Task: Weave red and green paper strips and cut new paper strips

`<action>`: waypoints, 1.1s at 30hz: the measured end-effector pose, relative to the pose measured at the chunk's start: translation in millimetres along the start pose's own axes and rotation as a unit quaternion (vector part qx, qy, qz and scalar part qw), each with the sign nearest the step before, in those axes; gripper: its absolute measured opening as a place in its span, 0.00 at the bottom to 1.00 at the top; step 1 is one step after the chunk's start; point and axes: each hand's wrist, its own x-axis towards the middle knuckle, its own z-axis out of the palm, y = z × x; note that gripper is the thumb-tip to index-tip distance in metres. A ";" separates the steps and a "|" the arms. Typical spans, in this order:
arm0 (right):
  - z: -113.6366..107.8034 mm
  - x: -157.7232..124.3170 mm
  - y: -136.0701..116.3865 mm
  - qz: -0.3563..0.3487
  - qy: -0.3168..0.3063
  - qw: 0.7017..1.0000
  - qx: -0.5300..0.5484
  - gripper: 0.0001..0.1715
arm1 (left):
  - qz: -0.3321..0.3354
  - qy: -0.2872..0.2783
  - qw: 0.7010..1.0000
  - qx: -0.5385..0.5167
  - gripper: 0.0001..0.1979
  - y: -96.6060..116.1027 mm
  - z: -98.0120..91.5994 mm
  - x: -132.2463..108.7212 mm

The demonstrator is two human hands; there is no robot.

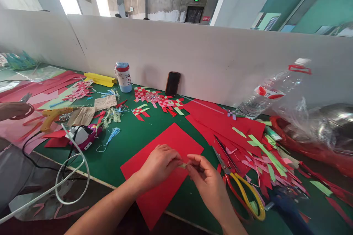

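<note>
We see our two hands meeting low in the view, just above a red paper sheet [171,139] that lies on the green table [132,136]. Our left hand [160,165] and right hand [206,180] are brought together, fingertips pinching a small pale strip [183,165] between them; it is too small to tell what it is made of. Just right of our right hand lie scissors [242,187] with yellow handles, resting on a heap of red and green paper strips [264,154]. Further back sit woven red-and-white pieces [154,97], a dark phone [173,83] propped against the white partition [220,62], and a small flask [123,77]. At far left, another person's hand [13,110] rests near a yellow glue gun [55,115].
</note>
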 end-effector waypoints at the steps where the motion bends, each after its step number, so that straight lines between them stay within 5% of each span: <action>1: -1.2 0.0 -0.8 -0.012 0.008 1.000 -0.017 0.22 | -0.004 0.003 1.000 0.002 0.07 -1.1 -0.2 -0.1; 6: -26.1 9.1 9.0 -0.113 0.076 0.975 -0.177 0.16 | -0.038 0.033 0.998 0.032 0.11 -14.1 -13.7 -10.2; 8: -47.5 20.1 19.4 -0.135 0.114 0.950 -0.257 0.16 | -0.040 0.031 0.997 0.051 0.20 -25.6 -23.4 -23.5; 15: -130.6 77.4 58.1 -0.102 0.175 0.905 -0.374 0.18 | -0.059 -0.153 0.967 0.197 0.42 -65.7 -48.8 -98.1; 19: -150.0 93.1 70.7 -0.106 0.193 0.887 -0.407 0.21 | -0.068 -0.205 0.952 0.218 0.55 -72.1 -44.1 -126.4; 22: -141.4 83.8 68.8 -0.129 0.194 0.878 -0.418 0.21 | -0.064 -0.200 0.947 0.242 0.53 -71.8 -33.9 -131.5; 26: -102.1 43.7 50.5 -0.178 0.141 0.882 -0.413 0.20 | -0.055 -0.174 0.948 0.262 0.46 -66.8 -22.8 -129.9; 29: -64.4 4.0 36.4 -0.229 0.038 0.889 -0.394 0.22 | -0.051 -0.151 0.951 0.266 0.41 -60.1 -18.9 -128.3; 33: -20.5 -35.2 33.3 -0.288 -0.139 0.862 -0.393 0.46 | -0.063 -0.124 0.953 0.270 0.36 -45.9 -17.0 -119.8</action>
